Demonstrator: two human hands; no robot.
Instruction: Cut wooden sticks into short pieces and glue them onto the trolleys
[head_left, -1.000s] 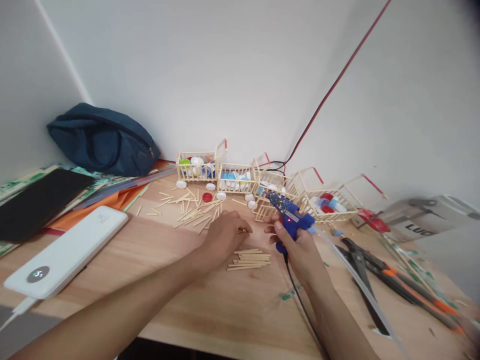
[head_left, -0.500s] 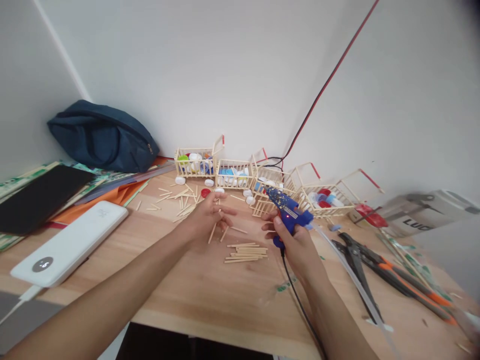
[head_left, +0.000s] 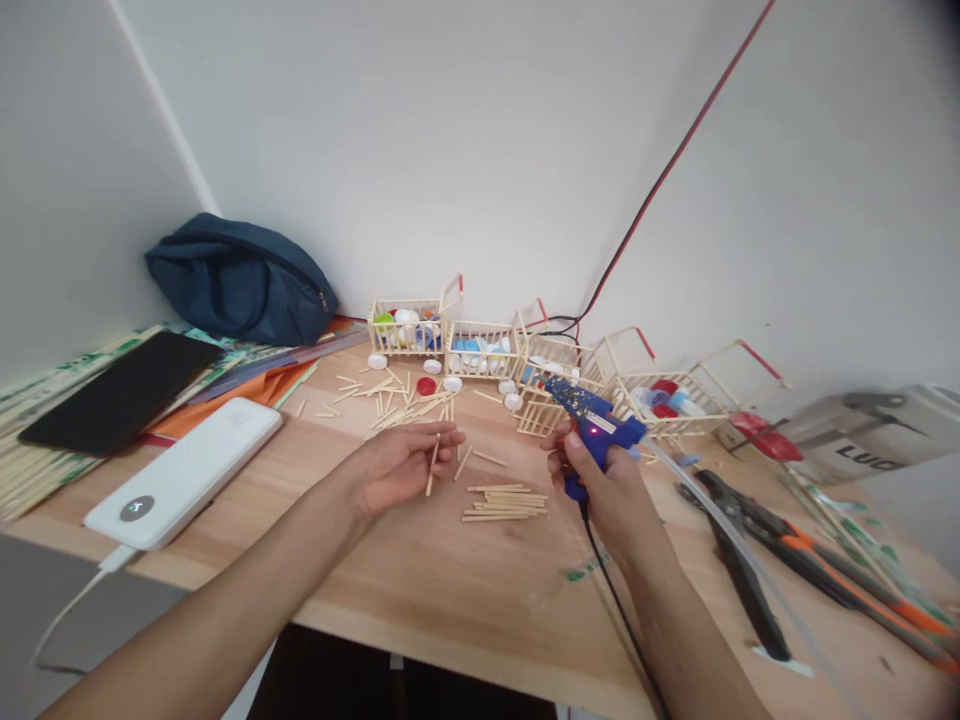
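My right hand [head_left: 600, 485] grips a blue glue gun [head_left: 591, 422] with a red light on its side, nozzle pointing up and to the left. My left hand [head_left: 401, 462] lies palm up on the wooden table [head_left: 450, 580], fingers loosely curled, with a thin wooden stick [head_left: 433, 466] resting across them. A neat small pile of sticks [head_left: 504, 502] lies between my hands. Loose sticks [head_left: 397, 400] are scattered further back.
Several small stick-built carts [head_left: 480, 350] with bottle caps stand along the wall. A blue bag [head_left: 240, 280], a black phone [head_left: 120, 390] and a white power bank [head_left: 187, 470] are at the left. Pliers and orange-handled cutters [head_left: 780, 560] lie at the right, beside a grey box [head_left: 862, 440].
My left hand left the stick pile, reached back to the scattered sticks, and has come back turned palm up with one stick in it. The glue gun hardly moved.
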